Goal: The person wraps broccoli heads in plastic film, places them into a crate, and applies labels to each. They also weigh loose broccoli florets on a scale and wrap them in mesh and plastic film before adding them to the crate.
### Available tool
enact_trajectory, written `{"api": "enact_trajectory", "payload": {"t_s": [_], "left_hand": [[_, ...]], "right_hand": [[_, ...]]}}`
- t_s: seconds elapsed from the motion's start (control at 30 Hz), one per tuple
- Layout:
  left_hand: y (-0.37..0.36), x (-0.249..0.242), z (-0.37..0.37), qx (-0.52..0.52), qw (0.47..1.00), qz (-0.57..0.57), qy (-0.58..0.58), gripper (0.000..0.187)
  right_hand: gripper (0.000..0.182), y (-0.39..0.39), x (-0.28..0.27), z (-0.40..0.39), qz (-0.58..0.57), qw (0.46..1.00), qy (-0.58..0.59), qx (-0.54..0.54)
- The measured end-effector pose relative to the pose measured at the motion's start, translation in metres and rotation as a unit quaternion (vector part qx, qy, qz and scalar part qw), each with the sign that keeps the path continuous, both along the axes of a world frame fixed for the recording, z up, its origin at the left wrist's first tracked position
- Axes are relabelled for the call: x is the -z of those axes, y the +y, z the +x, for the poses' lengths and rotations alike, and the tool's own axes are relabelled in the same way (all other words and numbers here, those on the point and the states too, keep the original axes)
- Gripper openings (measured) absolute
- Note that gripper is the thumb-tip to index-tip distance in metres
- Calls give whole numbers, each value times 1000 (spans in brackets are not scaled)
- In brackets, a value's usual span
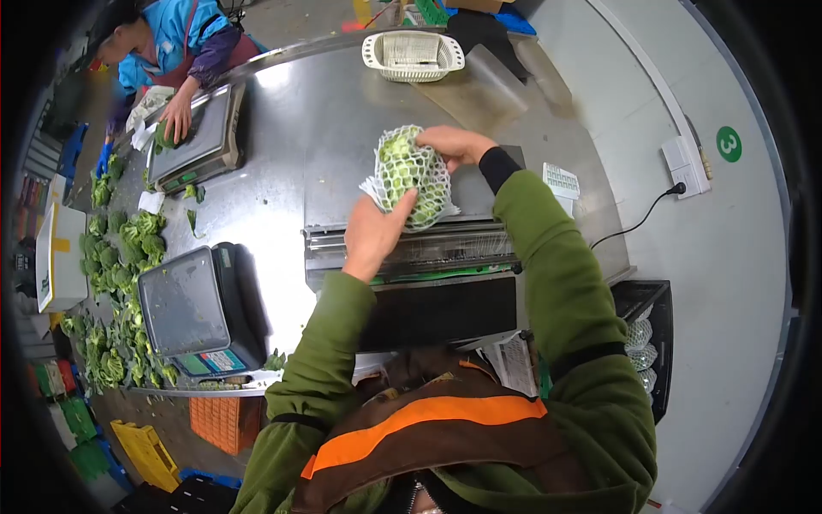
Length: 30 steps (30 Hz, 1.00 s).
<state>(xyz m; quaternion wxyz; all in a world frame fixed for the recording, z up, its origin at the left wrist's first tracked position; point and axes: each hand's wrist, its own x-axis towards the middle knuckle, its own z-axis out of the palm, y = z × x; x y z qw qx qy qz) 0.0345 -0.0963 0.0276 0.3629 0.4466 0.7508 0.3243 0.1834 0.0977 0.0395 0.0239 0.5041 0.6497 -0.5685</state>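
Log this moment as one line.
left hand: grips netted broccoli | right hand: on its top | position: above wrapping machine | co-worker's hand: on far scale

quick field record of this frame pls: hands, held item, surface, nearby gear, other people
left hand: grips the lower left side of the netted broccoli
right hand: on its top
netted broccoli: green head in white foam mesh, held over the wrapping machine
surface: steel table
near scale: platform bare
white basket: far edge
loose broccoli: piled at left
co-worker's hand: on far scale
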Motion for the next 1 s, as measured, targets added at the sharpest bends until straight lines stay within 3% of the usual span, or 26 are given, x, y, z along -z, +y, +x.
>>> {"api": "enact_trajectory", "payload": {"t_s": [0.07,0.13,0.27,0.3,0.4,0.43,0.47,0.53,0.6,0.67,0.7,0.77,0.8,0.87,1.0], "left_hand": [[2,-11,4,14,1000,19,-2,67],[5,-12,7,43,998,-34,14,67],[7,-4,11,30,999,-15,-41,68],[4,-5,9,46,999,-26,-13,82],[2,-14,-13,97,987,-125,4,89],[-3,15,-25,64,995,-80,-11,93],[-12,16,-42,49,997,-40,-42,87],[-38,10,-75,2,995,39,-95,58],[-62,13,-104,1,994,105,27,25],[-81,21,-123,71,967,131,207,14],[-84,25,-124,69,967,128,208,14],[-84,29,-121,186,918,237,259,13],[-81,31,-120,185,918,236,259,13],[-70,23,-112,270,882,281,266,16],[-53,23,-122,397,817,270,319,15]], "right_hand": [[37,-8,0,3,-47,997,37,38],[36,0,7,8,-50,997,45,26],[48,8,8,17,-87,995,40,-7],[52,3,3,19,-74,995,59,14],[64,-8,3,40,-52,994,82,44],[59,-17,5,51,39,991,97,83],[54,-26,6,65,129,978,112,120],[41,-47,12,113,250,965,70,38],[29,-86,-6,152,211,977,-8,5],[24,-114,8,183,245,965,-92,-26],[24,-124,16,190,243,965,-91,-29],[24,-139,24,196,420,892,-142,-88],[24,-139,28,197,420,892,-141,-90],[25,-145,30,181,512,846,-43,-140],[20,-147,39,156,529,831,11,-172]]}}
